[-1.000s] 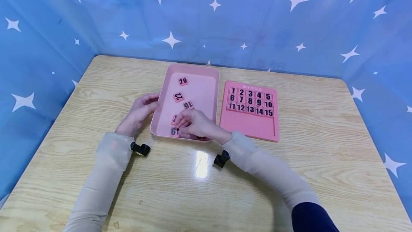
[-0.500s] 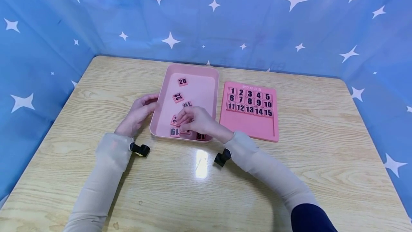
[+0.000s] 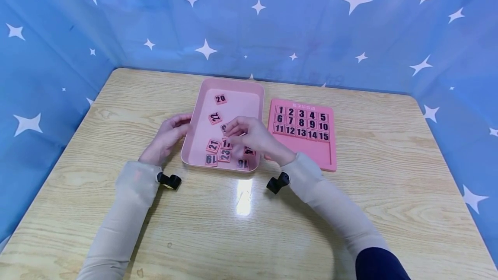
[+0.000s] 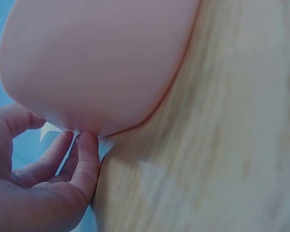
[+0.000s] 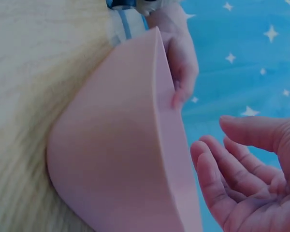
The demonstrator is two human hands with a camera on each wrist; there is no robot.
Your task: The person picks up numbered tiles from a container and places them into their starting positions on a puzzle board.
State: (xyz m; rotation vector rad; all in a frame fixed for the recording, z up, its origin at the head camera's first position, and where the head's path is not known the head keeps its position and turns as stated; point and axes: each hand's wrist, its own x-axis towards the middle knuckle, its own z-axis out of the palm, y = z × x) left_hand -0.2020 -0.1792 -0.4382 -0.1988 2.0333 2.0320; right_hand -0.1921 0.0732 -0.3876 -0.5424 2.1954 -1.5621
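Note:
The pink tray [image 3: 253,91] holds several loose number tiles: 20 [image 3: 220,99], 22 [image 3: 214,118], 21 [image 3: 212,145], 17 [image 3: 226,143], 23 [image 3: 224,155], 19 [image 3: 211,160], 24 [image 3: 249,151] and a sideways or upside-down 18 [image 3: 242,164]. My left hand [image 3: 167,135] touches the tray's left outer wall with its fingertips. Over the tray's right half hovers my right hand [image 3: 253,137], thumb and fingers apart in the right wrist view, with no tile visible between them. One tile [image 3: 224,129] is partly hidden beneath its fingertips.
Right of the tray lies a pink number board [image 3: 297,154] with tiles 1 to 15 in three rows and a bare lower part. Both rest on a wooden table [image 3: 218,228]. A blue star-patterned curtain [image 3: 233,20] stands behind it.
My right hand has moved up and to the right from the tray's lower part. Tiles 17, 23, 24 and 18 now show. My left hand has stayed at the tray.

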